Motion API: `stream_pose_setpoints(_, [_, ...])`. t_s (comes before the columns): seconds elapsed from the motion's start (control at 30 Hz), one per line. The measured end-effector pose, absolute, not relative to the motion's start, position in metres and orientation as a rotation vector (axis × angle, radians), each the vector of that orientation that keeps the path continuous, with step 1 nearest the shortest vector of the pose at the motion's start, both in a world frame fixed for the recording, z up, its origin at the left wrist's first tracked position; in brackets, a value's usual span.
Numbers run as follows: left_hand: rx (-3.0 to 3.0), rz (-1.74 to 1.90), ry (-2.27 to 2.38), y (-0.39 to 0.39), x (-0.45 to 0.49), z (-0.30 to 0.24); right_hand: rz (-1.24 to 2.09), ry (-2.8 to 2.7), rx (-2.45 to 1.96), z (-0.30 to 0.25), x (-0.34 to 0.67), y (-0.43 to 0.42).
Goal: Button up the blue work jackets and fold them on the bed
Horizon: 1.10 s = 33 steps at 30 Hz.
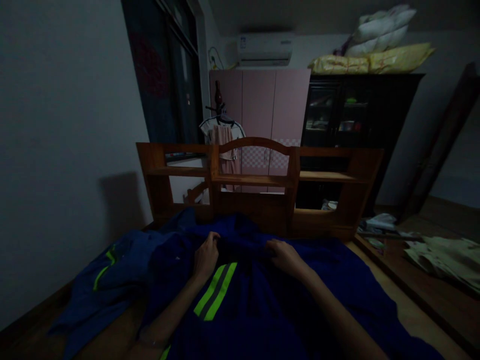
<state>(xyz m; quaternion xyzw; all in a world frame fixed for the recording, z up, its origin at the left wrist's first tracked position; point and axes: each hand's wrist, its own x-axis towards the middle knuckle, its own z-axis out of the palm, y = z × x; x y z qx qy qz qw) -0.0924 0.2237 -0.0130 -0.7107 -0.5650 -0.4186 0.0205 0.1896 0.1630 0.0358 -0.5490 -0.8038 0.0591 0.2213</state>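
Lighter blue garment (138,250): we see it crumpled by the wall (75,125), with yellow-green stripes (101,275) on it.
Left hand (206,257): our thumb and fingers are pinched together on the fabric near the top of the dark blue garment (258,295).
Reflective band (215,292): it runs slantwise, yellow-green and grey, just below our left hand.
Dark blue garment: it lies spread in front of us, beneath and between both hands, reaching toward the wooden headboard (253,179).
Right hand (287,257): our fingers are curled in on the same garment's fabric, well apart from the left; the fingertips are too dark to make out.
Pale wooden surface (407,305): we see it bare along the garment's right edge.
Pale cloth (450,257): it lies rumpled at far right.
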Motion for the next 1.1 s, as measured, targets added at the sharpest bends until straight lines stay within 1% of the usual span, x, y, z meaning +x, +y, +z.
stream_pose_setpoints(0.07, [-2.162, -1.260, -1.823, 0.226, -0.095, -0.013, 0.098, -2.190, -1.562, 0.024, 0.189, 0.160])
stream_pose_setpoints(0.17, [-2.158, -1.148, -1.899, 0.227, -0.095, -0.014, 0.141, -2.173, -1.608, 0.005, 0.189, 0.158])
stream_pose_setpoints(0.33, [-2.122, -1.028, -1.796, 0.213, -0.086, -0.008, 0.150, -2.199, -1.610, -0.004, 0.193, 0.162])
stream_pose_setpoints(0.47, [-2.128, -1.003, -1.571, 0.195, -0.068, 0.016, 0.130, -2.187, -1.607, -0.007, 0.192, 0.167])
stream_pose_setpoints(0.53, [-2.266, -1.010, -1.364, 0.188, -0.052, 0.031, 0.127, -2.193, -1.598, -0.008, 0.191, 0.168])
stream_pose_setpoints(0.63, [-2.575, -0.870, -0.977, 0.181, -0.024, 0.043, 0.098, -2.186, -1.614, -0.007, 0.192, 0.167])
stream_pose_setpoints(0.73, [-2.697, -0.757, -0.789, 0.182, -0.005, 0.033, 0.000, -2.136, -1.675, -0.005, 0.198, 0.166])
stream_pose_setpoints(0.9, [-2.716, -0.881, -0.939, 0.197, -0.008, -0.004, -0.147, -2.015, -1.780, -0.005, 0.204, 0.168])
stream_pose_setpoints(1.0, [-2.769, -0.932, -0.972, 0.201, -0.015, -0.012, -0.146, -1.954, -1.659, -0.006, 0.200, 0.167])
stream_pose_setpoints(1.1, [-2.818, -0.969, -0.951, 0.198, -0.015, -0.010, -0.147, -1.894, -1.477, -0.006, 0.194, 0.166])
